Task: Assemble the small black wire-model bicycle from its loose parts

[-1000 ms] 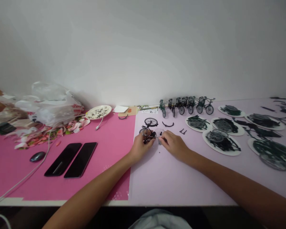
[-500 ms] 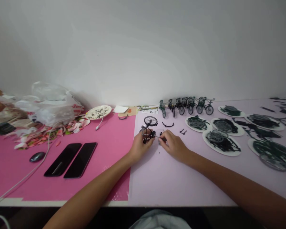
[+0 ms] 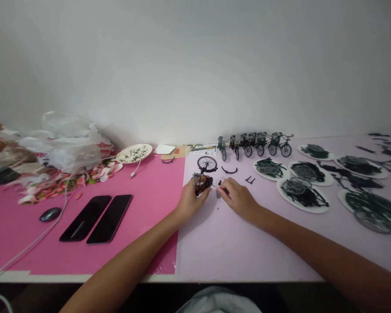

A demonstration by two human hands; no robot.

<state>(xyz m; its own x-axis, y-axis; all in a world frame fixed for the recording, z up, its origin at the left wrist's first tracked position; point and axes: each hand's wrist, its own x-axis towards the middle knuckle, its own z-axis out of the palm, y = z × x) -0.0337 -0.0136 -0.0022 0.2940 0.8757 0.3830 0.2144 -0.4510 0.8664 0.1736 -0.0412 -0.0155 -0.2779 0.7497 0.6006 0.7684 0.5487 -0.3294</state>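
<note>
My left hand point(image 3: 191, 195) is closed round a black miniature bicycle point(image 3: 207, 164), tipped so that one spoked wheel points away from me. In my right hand point(image 3: 237, 198) is a small screwdriver point(image 3: 214, 186), pinched between thumb and fingers. Its thin metal shaft points left at the bicycle; whether the tip touches is too small to tell. Below the right fingertips lies a little greyish piece point(image 3: 218, 195), and nearer me a tiny dark bit point(image 3: 218, 208). A curved black mudguard point(image 3: 230, 170) and a small black bracket point(image 3: 250, 179) rest beyond my right hand.
Several finished miniature bicycles point(image 3: 260, 145) stand along the wall. White plates point(image 3: 313, 210) of dark bicycle parts fill the right side. On the pink left half are two phones point(image 3: 109, 219), a mouse point(image 3: 50, 214), a cable point(image 3: 65, 204), a plate of small bits point(image 3: 146, 152) and plastic bags point(image 3: 71, 143).
The bicycle has turned slightly in my left hand, its wheel shifting up and right a little. My right hand keeps the screwdriver close to it, almost unmoved.
</note>
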